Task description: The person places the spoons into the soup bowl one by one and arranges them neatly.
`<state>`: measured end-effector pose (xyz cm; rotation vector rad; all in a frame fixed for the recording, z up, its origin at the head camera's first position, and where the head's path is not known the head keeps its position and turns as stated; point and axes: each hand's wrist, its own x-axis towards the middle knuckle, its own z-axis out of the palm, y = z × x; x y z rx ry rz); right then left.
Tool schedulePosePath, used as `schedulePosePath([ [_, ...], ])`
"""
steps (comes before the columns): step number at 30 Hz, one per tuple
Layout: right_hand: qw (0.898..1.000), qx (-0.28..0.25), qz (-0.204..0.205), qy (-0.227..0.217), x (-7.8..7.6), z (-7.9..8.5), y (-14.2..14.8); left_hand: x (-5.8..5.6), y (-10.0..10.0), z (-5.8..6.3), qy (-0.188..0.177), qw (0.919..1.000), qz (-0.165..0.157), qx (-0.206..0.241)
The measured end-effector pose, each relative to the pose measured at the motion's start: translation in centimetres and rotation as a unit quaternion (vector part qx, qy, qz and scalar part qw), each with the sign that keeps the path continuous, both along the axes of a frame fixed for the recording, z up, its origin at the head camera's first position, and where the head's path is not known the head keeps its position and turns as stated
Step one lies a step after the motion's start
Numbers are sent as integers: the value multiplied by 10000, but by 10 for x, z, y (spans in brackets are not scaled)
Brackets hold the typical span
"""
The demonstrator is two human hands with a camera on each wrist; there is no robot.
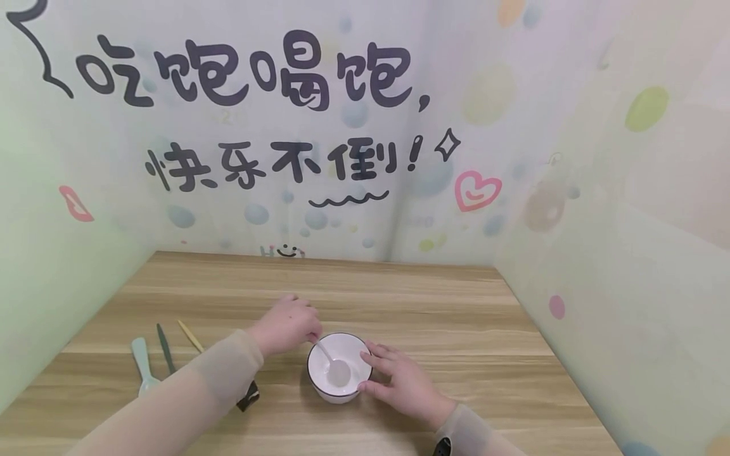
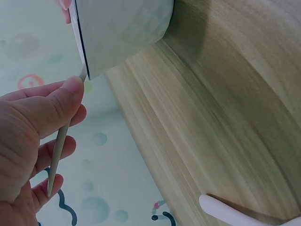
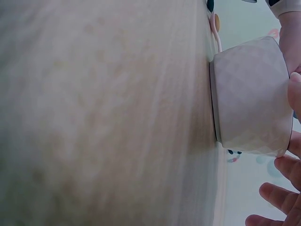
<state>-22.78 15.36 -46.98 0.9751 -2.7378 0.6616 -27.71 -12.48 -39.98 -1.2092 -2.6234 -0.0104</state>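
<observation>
A white bowl [image 1: 336, 398] with a dark rim and faceted outer wall [image 2: 124, 35] stands upright on the wooden table. My left hand [image 1: 288, 324] is at the bowl's far left side, pinching a thin-handled spoon [image 1: 340, 373] between thumb and fingertips. The spoon's tapered handle [image 2: 59, 146] passes across the palm, and its round scoop lies inside the bowl. On the opposite side, my right hand [image 1: 403, 383] holds the bowl at its rim, thumb toward the front and fingers spread behind. What the bowl contains does not show clearly.
Left of the bowl lie a light blue spoon [image 1: 141, 358], a dark green stick-like handle [image 1: 165, 347] and a yellow one [image 1: 191, 335]; my left forearm partly covers them. A small dark object [image 1: 248, 398] shows beside that sleeve. Printed walls [image 1: 399, 234] enclose the table [image 1: 456, 304].
</observation>
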Motion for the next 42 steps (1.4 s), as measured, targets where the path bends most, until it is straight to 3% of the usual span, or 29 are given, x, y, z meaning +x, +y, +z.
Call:
schedulePosePath([
  [16,10000,10,-16,25,-1,-2,-1,-7,4,-7,215,9993,-315,53],
  [28,10000,-23,-7,-38,-1,-1,-1,-8,5,-11,378,9986,-376,-71],
  [35,10000,-20,42,51,-1,0,-1,-7,8,-10,61,9998,-123,156],
  [42,9999,34,30,105,-1,1,-1,-7,7,-12,215,9981,-80,566],
])
